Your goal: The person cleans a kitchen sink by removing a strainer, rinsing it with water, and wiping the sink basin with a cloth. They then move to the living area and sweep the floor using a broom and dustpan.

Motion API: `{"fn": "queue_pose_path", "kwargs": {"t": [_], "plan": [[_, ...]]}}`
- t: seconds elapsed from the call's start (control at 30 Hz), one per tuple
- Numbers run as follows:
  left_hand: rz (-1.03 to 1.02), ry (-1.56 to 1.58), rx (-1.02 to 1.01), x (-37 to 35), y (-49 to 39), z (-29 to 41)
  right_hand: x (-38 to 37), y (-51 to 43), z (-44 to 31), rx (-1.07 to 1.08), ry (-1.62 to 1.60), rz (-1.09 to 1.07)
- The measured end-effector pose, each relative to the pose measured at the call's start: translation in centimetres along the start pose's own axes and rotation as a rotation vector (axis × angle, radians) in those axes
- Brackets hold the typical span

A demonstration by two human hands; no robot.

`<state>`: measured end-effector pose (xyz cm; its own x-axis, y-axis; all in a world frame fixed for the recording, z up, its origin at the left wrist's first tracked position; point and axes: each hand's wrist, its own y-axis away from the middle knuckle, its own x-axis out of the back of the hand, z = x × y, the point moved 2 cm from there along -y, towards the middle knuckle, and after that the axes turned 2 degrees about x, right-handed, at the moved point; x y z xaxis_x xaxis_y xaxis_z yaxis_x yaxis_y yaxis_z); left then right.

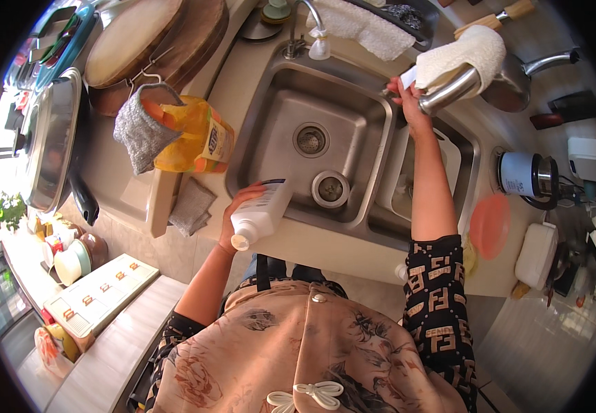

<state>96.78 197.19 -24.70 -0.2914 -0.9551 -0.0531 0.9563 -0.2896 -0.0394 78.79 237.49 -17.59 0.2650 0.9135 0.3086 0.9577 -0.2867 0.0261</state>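
Note:
My left hand (245, 206) grips a white plastic bottle (262, 211) over the front edge of the sink. The bottle lies tilted with its neck towards me, and a printed label shows on its side. My right hand (409, 98) reaches over the far right of the sink, beside a shiny metal cylinder (450, 92) draped with a white cloth (460, 54). At its fingers is a small white piece (409, 77); whether they hold it is unclear. Below both hands lies a stainless steel double sink (277, 129), with a round metal strainer (330, 190) in the left basin.
An orange liquid soap bottle (194, 139) with a grey cloth (148, 129) over its top stands left of the sink. A folded grey cloth (192, 206) lies at the counter edge. The faucet (293, 46) rises behind. A kettle (522, 175) and pink bowl (490, 227) sit right.

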Motion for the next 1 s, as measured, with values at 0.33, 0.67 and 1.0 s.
{"fn": "queue_pose_path", "kwargs": {"t": [0.33,0.67,1.0], "plan": [[0.001,-0.024,-0.047,0.0,-0.1,0.6,-0.8,0.5,2.2,0.181,0.089,0.149],[-0.006,-0.012,-0.036,-0.1,-0.1,0.0,-1.0,0.8,2.2,0.407,0.164,0.221],[-0.012,-0.026,-0.051,0.1,0.0,0.9,-0.1,13.5,-14.2,0.364,-0.316,0.395]]}}
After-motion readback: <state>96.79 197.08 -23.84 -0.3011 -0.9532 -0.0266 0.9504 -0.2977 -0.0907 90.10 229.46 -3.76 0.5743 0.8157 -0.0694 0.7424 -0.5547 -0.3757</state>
